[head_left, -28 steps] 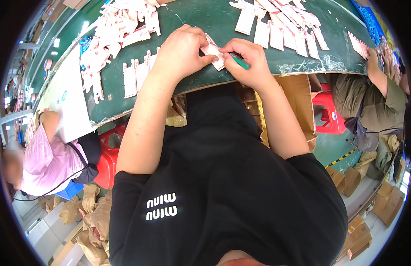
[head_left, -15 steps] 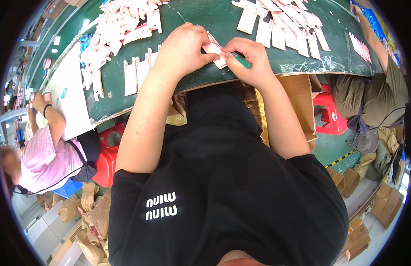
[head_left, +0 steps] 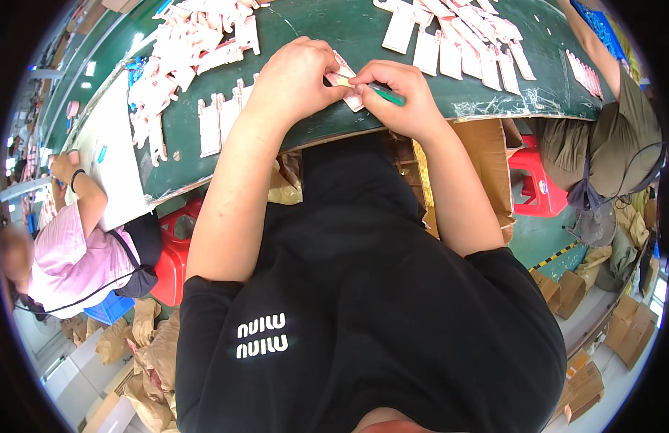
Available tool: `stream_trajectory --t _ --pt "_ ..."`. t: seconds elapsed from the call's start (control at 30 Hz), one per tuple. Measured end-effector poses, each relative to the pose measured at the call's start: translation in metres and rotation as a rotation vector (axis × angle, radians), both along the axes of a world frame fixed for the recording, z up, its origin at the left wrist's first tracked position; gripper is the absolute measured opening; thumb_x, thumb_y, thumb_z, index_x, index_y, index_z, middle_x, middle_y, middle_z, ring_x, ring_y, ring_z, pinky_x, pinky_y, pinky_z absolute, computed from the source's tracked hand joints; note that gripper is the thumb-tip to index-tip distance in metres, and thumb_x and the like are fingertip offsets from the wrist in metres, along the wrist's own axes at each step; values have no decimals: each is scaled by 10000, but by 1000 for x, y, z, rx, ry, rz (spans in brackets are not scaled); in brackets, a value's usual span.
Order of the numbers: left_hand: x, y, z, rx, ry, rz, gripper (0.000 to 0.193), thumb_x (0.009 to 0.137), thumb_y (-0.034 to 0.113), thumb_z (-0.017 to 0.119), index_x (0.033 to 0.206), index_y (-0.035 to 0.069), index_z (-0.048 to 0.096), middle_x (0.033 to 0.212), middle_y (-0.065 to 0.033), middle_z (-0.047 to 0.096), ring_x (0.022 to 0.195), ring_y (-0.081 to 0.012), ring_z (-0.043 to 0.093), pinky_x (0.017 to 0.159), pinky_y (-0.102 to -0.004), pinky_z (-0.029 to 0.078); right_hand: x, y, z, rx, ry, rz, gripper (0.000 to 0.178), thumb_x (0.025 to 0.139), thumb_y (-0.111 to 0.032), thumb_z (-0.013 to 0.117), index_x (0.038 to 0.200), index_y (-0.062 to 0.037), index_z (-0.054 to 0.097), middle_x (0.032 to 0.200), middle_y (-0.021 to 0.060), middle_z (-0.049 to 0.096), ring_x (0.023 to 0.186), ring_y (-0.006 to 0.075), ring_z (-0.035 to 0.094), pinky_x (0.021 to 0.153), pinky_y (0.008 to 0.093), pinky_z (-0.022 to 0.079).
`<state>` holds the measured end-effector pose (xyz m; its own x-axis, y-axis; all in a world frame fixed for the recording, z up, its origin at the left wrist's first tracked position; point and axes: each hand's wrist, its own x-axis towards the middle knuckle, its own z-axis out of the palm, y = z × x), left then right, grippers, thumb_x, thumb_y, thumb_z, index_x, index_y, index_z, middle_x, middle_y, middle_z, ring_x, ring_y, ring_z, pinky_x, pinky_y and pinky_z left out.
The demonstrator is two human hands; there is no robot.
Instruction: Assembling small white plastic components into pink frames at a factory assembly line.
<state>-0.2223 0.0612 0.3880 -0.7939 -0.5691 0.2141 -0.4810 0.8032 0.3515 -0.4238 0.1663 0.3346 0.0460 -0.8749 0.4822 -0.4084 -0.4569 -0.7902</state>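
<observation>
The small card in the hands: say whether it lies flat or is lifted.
Lifted: both hands, left hand and right hand, pinch the card.

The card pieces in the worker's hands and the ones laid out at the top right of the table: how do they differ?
The held card piece is pinched between the left hand and the right hand, tilted and half hidden; the row of card pieces lies flat, untouched and in full view. The held one is single, beside a green tool; the row holds many, side by side. Both look pale pinkish-white.
</observation>
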Motion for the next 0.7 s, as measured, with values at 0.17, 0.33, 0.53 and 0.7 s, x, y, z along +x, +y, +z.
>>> stream_trajectory --t 0.17,0.33,0.53,0.7 --pt "0 -1 -2 -1 2 0 327 795 262 955 978 24 827 1023 -82 788 1059 -298 743 943 -416 604 0 0 2 -16 33 25 93 940 -35 755 1025 2 763 930 134 778 834 285 751 765 363 583" --pt "1 -2 -4 -30 17 -14 315 800 250 945 978 20 823 1021 -84 790 1060 -298 741 944 -420 605 0 1 5 -4 32 61 93 941 -45 769 1021 1 760 935 136 770 851 299 743 773 374 581" --pt "-1 -2 -4 -31 8 -15 291 818 239 927 986 25 823 1031 -81 790 1059 -296 741 944 -417 607 -1 1 8 17 70 96 94 949 -71 779 1018 -10 761 948 141 750 878 315 725 795 393 572" --pt "-1 -4 -5 -29 -13 5 282 824 243 926 978 28 829 1023 -78 788 1051 -287 744 935 -412 609 -2 0 11 -34 181 102 82 956 12 712 1025 7 757 977 101 774 872 212 738 806 331 575"
